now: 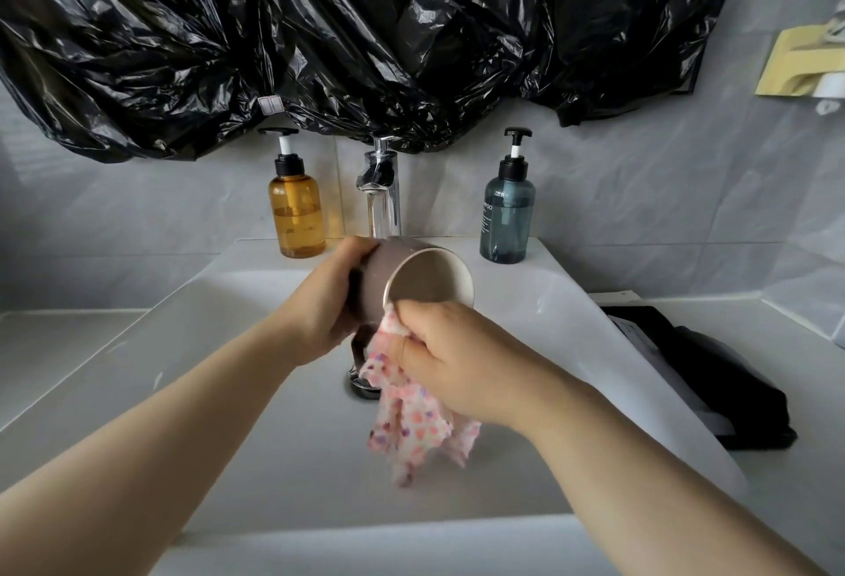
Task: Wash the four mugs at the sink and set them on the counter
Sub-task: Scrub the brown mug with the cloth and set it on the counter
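Observation:
A mauve mug (pixel 388 273) with a cream inside is held tilted over the white sink (pixel 219 347), its mouth turned toward me. My left hand (pixel 327 301) grips its outer wall from the left. My right hand (pixel 450 358) is closed on a pink patterned cloth (pixel 411 415) and presses it against the mug's lower rim. The rest of the cloth hangs down over the drain (pixel 361 385). No other mug is visible.
A chrome tap (pixel 382 191) stands behind the mug, between an amber pump bottle (pixel 297 209) and a blue-grey pump bottle (pixel 507 214). A dark folded item (pixel 713 374) lies on the right counter. Black plastic sheeting (pixel 366 36) covers the wall above.

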Demonstrator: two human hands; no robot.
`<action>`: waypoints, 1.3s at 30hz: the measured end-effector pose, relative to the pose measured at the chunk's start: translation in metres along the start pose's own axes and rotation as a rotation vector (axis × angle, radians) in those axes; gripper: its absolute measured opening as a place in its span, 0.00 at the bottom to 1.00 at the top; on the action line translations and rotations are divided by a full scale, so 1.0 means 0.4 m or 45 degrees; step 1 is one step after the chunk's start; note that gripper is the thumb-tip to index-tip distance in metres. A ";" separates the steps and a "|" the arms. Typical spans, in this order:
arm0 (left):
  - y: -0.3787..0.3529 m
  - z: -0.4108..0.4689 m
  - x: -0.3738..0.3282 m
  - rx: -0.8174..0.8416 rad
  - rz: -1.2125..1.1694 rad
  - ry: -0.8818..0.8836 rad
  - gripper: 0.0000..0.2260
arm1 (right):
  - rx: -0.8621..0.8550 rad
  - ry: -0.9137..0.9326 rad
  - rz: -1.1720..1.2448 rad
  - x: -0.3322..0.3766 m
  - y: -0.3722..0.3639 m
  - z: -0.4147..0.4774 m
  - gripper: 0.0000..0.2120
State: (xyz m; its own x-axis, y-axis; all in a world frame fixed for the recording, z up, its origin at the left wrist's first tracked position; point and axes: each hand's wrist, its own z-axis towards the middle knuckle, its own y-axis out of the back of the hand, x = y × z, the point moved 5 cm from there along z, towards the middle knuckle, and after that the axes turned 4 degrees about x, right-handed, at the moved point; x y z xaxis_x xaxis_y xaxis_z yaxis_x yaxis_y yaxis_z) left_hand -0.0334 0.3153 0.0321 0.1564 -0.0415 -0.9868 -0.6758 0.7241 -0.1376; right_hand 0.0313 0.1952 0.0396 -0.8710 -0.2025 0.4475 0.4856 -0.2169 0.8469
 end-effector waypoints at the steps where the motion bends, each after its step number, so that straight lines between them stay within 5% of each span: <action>1: 0.003 -0.001 -0.002 0.010 -0.004 0.020 0.20 | 0.031 0.006 -0.099 0.005 -0.004 -0.001 0.19; 6: -0.003 -0.005 -0.011 0.022 -0.073 0.018 0.20 | 0.042 0.088 -0.309 0.035 -0.005 0.006 0.20; 13: -0.011 -0.005 -0.003 -0.183 -0.206 -0.082 0.16 | -0.069 0.020 -0.062 0.024 -0.011 0.017 0.20; 17: -0.020 -0.002 -0.001 -0.134 -0.204 -0.127 0.17 | -0.105 0.017 0.065 0.007 0.007 0.010 0.20; 24: 0.002 0.000 -0.014 -0.033 -0.050 -0.044 0.22 | 0.023 0.110 -0.417 0.016 0.002 -0.003 0.18; 30: 0.007 -0.005 0.004 0.017 0.000 0.116 0.21 | 0.068 0.101 -0.506 0.005 0.001 -0.002 0.11; 39: -0.003 0.004 0.008 -0.206 -0.069 -0.114 0.13 | 0.019 -0.026 -0.063 0.003 -0.013 0.002 0.19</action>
State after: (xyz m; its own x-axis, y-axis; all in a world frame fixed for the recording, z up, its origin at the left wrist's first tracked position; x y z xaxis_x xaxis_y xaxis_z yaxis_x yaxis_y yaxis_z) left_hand -0.0309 0.3154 0.0293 0.2545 -0.0111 -0.9670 -0.7703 0.6023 -0.2096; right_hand 0.0277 0.1969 0.0357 -0.8952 -0.1724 0.4110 0.4412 -0.2121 0.8720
